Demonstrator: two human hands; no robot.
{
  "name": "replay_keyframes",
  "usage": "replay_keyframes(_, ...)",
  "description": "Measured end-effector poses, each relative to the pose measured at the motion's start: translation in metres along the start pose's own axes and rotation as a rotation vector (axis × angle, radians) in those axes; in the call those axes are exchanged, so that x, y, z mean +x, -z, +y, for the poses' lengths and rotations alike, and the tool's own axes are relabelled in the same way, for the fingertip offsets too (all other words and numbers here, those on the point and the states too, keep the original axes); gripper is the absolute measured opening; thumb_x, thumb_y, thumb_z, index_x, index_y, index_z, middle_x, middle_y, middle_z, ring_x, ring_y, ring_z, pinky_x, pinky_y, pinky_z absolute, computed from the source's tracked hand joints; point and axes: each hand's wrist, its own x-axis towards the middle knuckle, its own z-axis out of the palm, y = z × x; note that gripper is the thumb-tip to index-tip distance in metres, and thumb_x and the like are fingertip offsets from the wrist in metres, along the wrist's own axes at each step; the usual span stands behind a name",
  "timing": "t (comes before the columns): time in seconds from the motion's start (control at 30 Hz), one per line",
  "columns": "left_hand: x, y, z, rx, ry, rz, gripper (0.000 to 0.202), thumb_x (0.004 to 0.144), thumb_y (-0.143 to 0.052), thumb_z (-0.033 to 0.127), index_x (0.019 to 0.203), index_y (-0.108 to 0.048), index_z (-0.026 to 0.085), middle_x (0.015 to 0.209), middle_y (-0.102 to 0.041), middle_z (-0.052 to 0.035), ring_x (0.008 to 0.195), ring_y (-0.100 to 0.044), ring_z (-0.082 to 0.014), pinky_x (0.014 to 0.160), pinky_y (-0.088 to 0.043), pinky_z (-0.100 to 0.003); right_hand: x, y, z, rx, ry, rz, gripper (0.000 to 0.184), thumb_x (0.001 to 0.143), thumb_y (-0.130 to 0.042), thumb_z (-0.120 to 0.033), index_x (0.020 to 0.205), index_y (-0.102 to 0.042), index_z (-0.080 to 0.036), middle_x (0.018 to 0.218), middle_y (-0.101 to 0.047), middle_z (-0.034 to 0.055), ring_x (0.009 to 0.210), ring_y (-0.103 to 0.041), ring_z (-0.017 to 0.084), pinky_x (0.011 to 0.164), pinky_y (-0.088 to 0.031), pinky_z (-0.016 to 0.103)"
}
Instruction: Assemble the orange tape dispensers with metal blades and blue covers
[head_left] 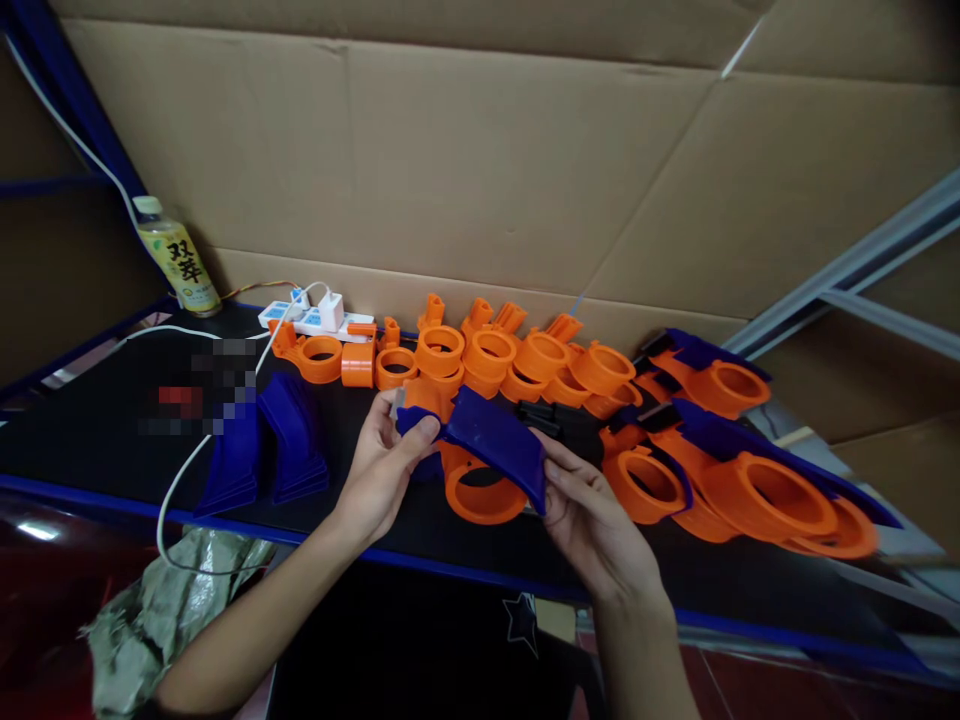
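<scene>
My left hand [382, 470] and my right hand [592, 525] together hold one piece above the black table [112, 440]: an orange ring part [480, 495] with a curved blue plate [499, 440] laid over it. The left thumb and fingers pinch the blue plate's left end. My right hand's fingers grip the plate's right lower edge and the ring beneath. A row of loose orange ring parts [487, 355] lies just behind my hands.
Two stacks of blue plates [262, 445] lie to the left. Assembled orange-and-blue pieces [750, 470] are lined up on the right. A white power strip [315, 318] with cables and a drink bottle [178, 260] stand at the back left, against a cardboard wall [480, 150].
</scene>
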Motion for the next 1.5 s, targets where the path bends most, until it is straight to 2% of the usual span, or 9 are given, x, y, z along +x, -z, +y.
replay_keyframes(0.3, 0.0, 0.002, -0.006, 0.014, -0.066, -0.057, 0.04, 0.075, -0.087, 0.028, 0.106, -0.062, 0.023, 0.104, -0.069, 0.0004, 0.095, -0.064, -0.0128, 0.09, -0.052, -0.026, -0.002, -0.007, 0.0, 0.164, -0.061, -0.028, 0.038, 0.079, -0.078, -0.013, 0.116, -0.075, -0.022, 0.1, -0.08, 0.0004, 0.076, -0.076, 0.01, 0.066, -0.061, 0.011)
replay_keyframes(0.53, 0.002, 0.004, -0.006, 0.047, -0.076, -0.052, 0.04, 0.075, -0.087, 0.029, 0.106, -0.062, 0.024, 0.101, -0.068, 0.0016, 0.095, -0.063, -0.0133, 0.09, -0.049, -0.026, 0.0, -0.006, 0.002, 0.207, -0.089, -0.034, 0.044, 0.078, -0.079, -0.012, 0.12, -0.073, -0.023, 0.103, -0.08, 0.0004, 0.079, -0.076, 0.01, 0.072, -0.062, 0.013)
replay_keyframes(0.83, 0.003, 0.006, -0.008, 0.085, -0.083, -0.017, 0.043, 0.074, -0.087, 0.034, 0.106, -0.061, 0.024, 0.101, -0.067, 0.001, 0.096, -0.062, -0.0146, 0.091, -0.049, -0.029, 0.0, -0.004, 0.007, 0.184, -0.092, 0.002, 0.038, 0.079, -0.078, -0.013, 0.116, -0.075, -0.021, 0.099, -0.08, 0.0012, 0.076, -0.076, 0.011, 0.072, -0.063, 0.017)
replay_keyframes(1.07, 0.001, 0.007, -0.004, 0.243, -0.152, -0.104, 0.056, 0.066, -0.092, 0.027, 0.111, -0.058, 0.024, 0.101, -0.066, 0.0006, 0.093, -0.064, -0.0153, 0.087, -0.051, -0.028, 0.001, -0.008, 0.007, 0.07, -0.08, -0.013, 0.034, 0.079, -0.079, -0.019, 0.113, -0.075, -0.02, 0.09, -0.077, 0.0016, 0.066, -0.07, 0.011, 0.062, -0.061, 0.019)
replay_keyframes(1.13, -0.003, 0.006, 0.001, 0.337, -0.234, -0.101, 0.06, 0.062, -0.094, 0.027, 0.111, -0.059, 0.023, 0.1, -0.067, -0.0001, 0.092, -0.065, -0.0162, 0.086, -0.052, -0.028, -0.002, -0.01, 0.004, -0.064, -0.036, -0.012, 0.03, 0.082, -0.078, -0.024, 0.111, -0.076, -0.021, 0.091, -0.076, 0.0027, 0.072, -0.07, 0.013, 0.063, -0.059, 0.021)
replay_keyframes(1.2, -0.009, 0.005, 0.006, 0.425, -0.336, -0.132, 0.068, 0.056, -0.096, 0.027, 0.113, -0.059, 0.022, 0.103, -0.068, -0.0027, 0.094, -0.067, -0.0197, 0.086, -0.055, -0.031, -0.008, -0.014, -0.002, -0.277, 0.067, 0.002, 0.025, 0.084, -0.076, -0.028, 0.109, -0.077, -0.023, 0.102, -0.075, 0.0043, 0.09, -0.07, 0.016, 0.076, -0.059, 0.023)
replay_keyframes(1.27, -0.014, 0.004, 0.009, 0.479, -0.41, -0.211, 0.074, 0.052, -0.098, 0.029, 0.115, -0.058, 0.022, 0.107, -0.07, -0.0054, 0.097, -0.069, -0.024, 0.087, -0.057, -0.036, -0.016, -0.017, -0.01, -0.52, 0.213, 0.002, 0.024, 0.087, -0.074, -0.03, 0.11, -0.077, -0.026, 0.12, -0.07, 0.0055, 0.114, -0.064, 0.02, 0.094, -0.054, 0.028)
replay_keyframes(1.33, -0.018, 0.004, 0.01, 0.499, -0.429, -0.327, 0.078, 0.051, -0.098, 0.029, 0.117, -0.058, 0.022, 0.112, -0.07, -0.0081, 0.103, -0.07, -0.0278, 0.092, -0.057, -0.041, -0.024, -0.021, -0.016, -0.703, 0.335, -0.038, 0.025, 0.091, -0.07, -0.034, 0.115, -0.076, -0.028, 0.129, -0.066, 0.0059, 0.126, -0.058, 0.022, 0.105, -0.047, 0.032)
replay_keyframes(1.5, -0.017, 0.005, -0.002, 0.454, -0.465, -0.569, 0.083, 0.048, -0.1, 0.026, 0.12, -0.06, 0.022, 0.112, -0.071, -0.0092, 0.105, -0.071, -0.029, 0.098, -0.057, -0.044, -0.036, -0.027, -0.015, -0.748, 0.498, -0.077, 0.017, 0.094, -0.066, -0.036, 0.105, -0.077, -0.029, 0.105, -0.069, 0.0047, 0.104, -0.064, 0.021, 0.093, -0.047, 0.032)
